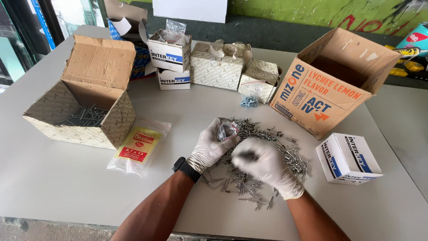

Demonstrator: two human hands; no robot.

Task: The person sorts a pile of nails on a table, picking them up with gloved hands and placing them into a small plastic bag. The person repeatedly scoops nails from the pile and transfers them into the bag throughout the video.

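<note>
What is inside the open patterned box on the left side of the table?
Inside the patterned box lies a heap of dark metal fasteners. The front wall hides the box's floor and how deep the heap goes.

Both hands gloved: left hand [210, 147] and right hand [266, 165] in thin white disposable gloves, latex-type, wrinkled at the knuckles and fingers. Cuffs end at the wrists, the right one bunched slightly. Left wrist carries a black watch [187, 169] with a broad black strap, sitting just below the glove cuff. Forearms bare, no sleeves in view. No rings or other markings visible.
</note>
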